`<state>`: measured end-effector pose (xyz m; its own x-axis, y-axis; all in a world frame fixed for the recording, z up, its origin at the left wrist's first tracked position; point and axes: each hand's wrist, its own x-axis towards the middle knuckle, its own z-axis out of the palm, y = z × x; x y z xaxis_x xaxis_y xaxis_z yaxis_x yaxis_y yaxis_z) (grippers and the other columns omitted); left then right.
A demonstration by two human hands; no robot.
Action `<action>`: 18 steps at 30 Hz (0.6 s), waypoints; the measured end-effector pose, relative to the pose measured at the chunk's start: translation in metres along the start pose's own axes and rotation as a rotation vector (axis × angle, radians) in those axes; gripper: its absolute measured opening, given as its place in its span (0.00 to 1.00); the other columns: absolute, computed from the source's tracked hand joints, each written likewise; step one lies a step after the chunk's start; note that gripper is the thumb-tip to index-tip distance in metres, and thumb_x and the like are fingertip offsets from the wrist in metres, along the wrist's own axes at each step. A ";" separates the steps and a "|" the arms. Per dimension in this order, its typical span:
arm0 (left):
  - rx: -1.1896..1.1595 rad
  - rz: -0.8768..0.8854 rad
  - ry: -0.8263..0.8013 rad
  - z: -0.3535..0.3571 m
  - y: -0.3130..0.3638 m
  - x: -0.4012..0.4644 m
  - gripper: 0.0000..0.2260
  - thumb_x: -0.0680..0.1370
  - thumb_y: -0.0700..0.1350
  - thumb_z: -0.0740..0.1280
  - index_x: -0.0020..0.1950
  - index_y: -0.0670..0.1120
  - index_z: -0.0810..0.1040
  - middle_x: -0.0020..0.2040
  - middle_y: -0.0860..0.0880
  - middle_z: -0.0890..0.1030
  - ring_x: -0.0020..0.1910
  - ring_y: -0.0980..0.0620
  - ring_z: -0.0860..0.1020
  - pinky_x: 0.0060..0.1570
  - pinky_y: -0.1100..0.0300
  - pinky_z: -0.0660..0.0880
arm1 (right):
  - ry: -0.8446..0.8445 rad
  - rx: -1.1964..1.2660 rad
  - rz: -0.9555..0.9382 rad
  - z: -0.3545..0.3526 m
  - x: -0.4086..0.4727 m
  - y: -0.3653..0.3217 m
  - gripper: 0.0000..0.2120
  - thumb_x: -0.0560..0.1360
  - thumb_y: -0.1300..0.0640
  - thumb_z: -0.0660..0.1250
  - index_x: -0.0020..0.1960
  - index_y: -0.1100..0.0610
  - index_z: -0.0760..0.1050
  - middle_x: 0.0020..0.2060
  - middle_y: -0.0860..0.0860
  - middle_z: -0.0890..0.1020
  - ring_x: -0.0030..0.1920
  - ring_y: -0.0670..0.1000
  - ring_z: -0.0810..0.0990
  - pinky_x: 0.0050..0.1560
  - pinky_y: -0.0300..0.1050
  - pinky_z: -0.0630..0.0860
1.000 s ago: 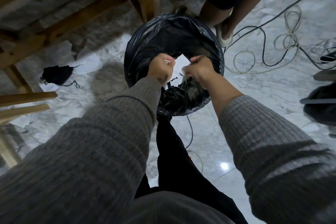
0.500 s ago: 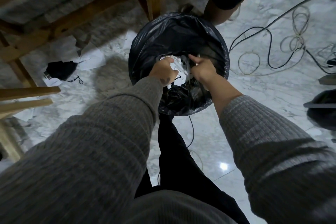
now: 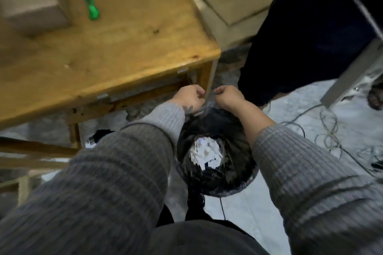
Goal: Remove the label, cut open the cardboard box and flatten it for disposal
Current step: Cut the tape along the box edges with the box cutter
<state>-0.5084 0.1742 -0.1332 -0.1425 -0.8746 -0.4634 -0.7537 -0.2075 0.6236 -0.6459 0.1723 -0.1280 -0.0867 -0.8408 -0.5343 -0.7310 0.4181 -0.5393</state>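
In the bin (image 3: pixel 215 174), torn label scraps (image 3: pixel 207 152), print blurred unreadable.

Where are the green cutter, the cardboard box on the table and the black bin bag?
green cutter (image 3: pixel 91 6): head view, middle of its handle.
cardboard box (image 3: pixel 34 9): head view, its top face.
black bin bag (image 3: pixel 238 163): head view, inner right wall.

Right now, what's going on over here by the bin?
A person in a grey sweater is standing over a bin lined with a black bag, with white paper scraps lying inside. The left hand and right hand are both curled loosely above the far rim; whether they pinch anything is too blurred to tell. On the wooden table a cardboard box sits closed beside a green cutter, both untouched.
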 end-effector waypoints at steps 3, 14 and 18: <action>-0.009 0.024 0.101 -0.061 0.010 -0.009 0.13 0.79 0.45 0.66 0.63 0.47 0.75 0.58 0.48 0.79 0.56 0.51 0.77 0.54 0.61 0.71 | 0.070 -0.056 -0.108 -0.022 -0.004 -0.061 0.08 0.74 0.56 0.62 0.50 0.47 0.78 0.57 0.51 0.80 0.59 0.55 0.78 0.62 0.47 0.72; 0.056 -0.021 0.433 -0.244 -0.056 -0.020 0.12 0.78 0.45 0.67 0.61 0.45 0.78 0.58 0.47 0.80 0.58 0.49 0.77 0.61 0.58 0.72 | 0.072 -0.199 -0.420 -0.003 0.001 -0.260 0.15 0.76 0.60 0.61 0.61 0.53 0.77 0.54 0.55 0.81 0.60 0.57 0.78 0.58 0.46 0.73; 0.089 -0.015 0.436 -0.298 -0.094 -0.007 0.12 0.78 0.45 0.66 0.61 0.47 0.78 0.59 0.48 0.80 0.60 0.49 0.76 0.61 0.59 0.71 | 0.089 -0.194 -0.437 0.025 0.017 -0.318 0.15 0.76 0.61 0.60 0.60 0.54 0.78 0.57 0.56 0.81 0.59 0.56 0.78 0.56 0.44 0.72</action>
<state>-0.2452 0.0694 -0.0008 0.1382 -0.9788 -0.1514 -0.8086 -0.1997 0.5534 -0.3979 0.0332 0.0181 0.2053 -0.9530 -0.2228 -0.8236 -0.0452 -0.5654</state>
